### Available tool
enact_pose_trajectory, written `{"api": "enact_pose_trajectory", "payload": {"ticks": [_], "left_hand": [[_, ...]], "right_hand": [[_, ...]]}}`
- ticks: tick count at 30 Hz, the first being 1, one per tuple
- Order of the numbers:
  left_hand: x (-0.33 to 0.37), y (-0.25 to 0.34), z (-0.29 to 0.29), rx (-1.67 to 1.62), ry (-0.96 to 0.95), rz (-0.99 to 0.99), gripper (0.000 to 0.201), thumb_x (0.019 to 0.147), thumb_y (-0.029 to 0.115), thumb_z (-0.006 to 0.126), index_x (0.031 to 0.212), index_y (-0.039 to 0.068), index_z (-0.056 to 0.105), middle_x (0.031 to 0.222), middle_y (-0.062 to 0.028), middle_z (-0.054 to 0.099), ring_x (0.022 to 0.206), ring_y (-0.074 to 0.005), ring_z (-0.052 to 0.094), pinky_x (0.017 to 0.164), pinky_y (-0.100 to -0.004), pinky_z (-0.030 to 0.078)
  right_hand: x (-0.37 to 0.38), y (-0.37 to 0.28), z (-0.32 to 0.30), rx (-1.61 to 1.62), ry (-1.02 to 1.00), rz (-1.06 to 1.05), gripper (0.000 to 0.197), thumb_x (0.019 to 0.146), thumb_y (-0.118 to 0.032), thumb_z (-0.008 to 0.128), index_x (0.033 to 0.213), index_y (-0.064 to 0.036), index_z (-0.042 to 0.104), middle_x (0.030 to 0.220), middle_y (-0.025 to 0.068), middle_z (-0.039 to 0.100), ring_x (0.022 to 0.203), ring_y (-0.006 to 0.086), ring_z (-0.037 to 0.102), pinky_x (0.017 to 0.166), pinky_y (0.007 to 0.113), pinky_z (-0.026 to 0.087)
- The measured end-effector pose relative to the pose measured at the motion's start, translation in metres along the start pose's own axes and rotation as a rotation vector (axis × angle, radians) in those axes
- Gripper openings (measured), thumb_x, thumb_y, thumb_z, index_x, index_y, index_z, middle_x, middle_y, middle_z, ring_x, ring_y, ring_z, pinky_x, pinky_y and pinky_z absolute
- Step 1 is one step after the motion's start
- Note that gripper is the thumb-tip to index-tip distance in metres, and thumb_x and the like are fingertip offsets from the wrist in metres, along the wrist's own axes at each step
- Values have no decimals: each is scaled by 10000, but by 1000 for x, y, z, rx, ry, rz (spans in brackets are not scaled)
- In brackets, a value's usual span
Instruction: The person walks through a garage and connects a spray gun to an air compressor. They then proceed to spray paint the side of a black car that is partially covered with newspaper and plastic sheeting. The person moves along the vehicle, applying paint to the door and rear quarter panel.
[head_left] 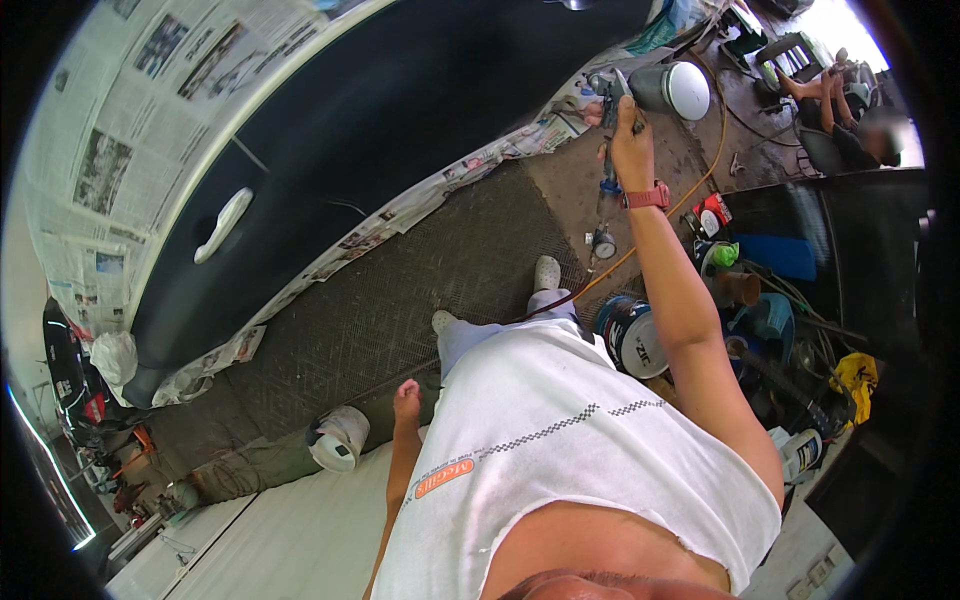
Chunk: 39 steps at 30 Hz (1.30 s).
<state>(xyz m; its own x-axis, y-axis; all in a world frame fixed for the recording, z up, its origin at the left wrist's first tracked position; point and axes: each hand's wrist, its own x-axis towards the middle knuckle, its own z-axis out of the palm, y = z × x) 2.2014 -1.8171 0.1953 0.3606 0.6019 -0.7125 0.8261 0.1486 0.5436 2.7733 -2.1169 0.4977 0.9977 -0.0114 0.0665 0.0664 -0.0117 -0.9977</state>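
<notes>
While the right hand [630, 135] wraps shut around a metal spray gun [612, 100] with its grey cup [672, 90] above the textured dark floor mat [400, 300], beside a glossy black newspaper-masked car door [380, 130], the left hand [406, 400] hangs loosely curled, holding nothing.

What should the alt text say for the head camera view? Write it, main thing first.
The person's right hand grips a spray gun with a grey cup, held out beside a dark car door masked with newspaper. The left hand hangs free at the person's side. Paint cans and an orange hose lie on the floor.
</notes>
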Motion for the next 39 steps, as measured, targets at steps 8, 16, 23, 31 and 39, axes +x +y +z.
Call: {"api": "enact_pose_trajectory", "payload": {"ticks": [8, 16, 23, 31, 39], "left_hand": [[-35, 70, 117, -37, -157, 155, 437, 977, 279, 666, 1321, 19, 594, 1105, -95, 712, 976, -166, 644, 886, -312, 502], [-64, 118, 132, -32, -56, 83, 427, 979, 247, 658, 1330, 18, 580, 1041, -57, 688, 889, -115, 596, 829, -267, 489], [-76, 97, 131, 133, -74, 33, 406, 962, 237, 687, 1296, 16, 617, 1053, -55, 683, 959, -131, 610, 871, -288, 493], [-76, 103, 142, -3, -50, 78, 406, 977, 247, 667, 1310, 24, 604, 1001, -27, 666, 892, -116, 590, 827, -282, 494], [-62, 113, 149, -46, -24, 17, 403, 983, 234, 644, 1327, 31, 588, 972, -23, 655, 848, -115, 578, 792, -278, 490]], "right_hand": [[46, -15, -19, 162, -404, 106, 613, 1050, -555, 399, 1130, -5, 658, 930, 89, 734, 791, 128, 696, 457, 229, 464], [120, -19, -52, 101, -357, 122, 604, 1028, -561, 456, 1085, 5, 658, 843, 99, 723, 712, 139, 692, 427, 235, 438], [168, -23, -123, -25, -69, 49, 609, 1029, -572, 441, 1096, -5, 653, 874, 95, 731, 722, 143, 694, 438, 241, 450], [146, -29, -85, 35, -227, 81, 588, 1031, -551, 460, 1136, -4, 648, 874, 88, 728, 715, 121, 682, 434, 234, 454], [108, -46, -49, 197, -600, 126, 549, 1046, -491, 471, 1207, 8, 634, 880, 91, 725, 691, 105, 680, 427, 225, 452]]}}
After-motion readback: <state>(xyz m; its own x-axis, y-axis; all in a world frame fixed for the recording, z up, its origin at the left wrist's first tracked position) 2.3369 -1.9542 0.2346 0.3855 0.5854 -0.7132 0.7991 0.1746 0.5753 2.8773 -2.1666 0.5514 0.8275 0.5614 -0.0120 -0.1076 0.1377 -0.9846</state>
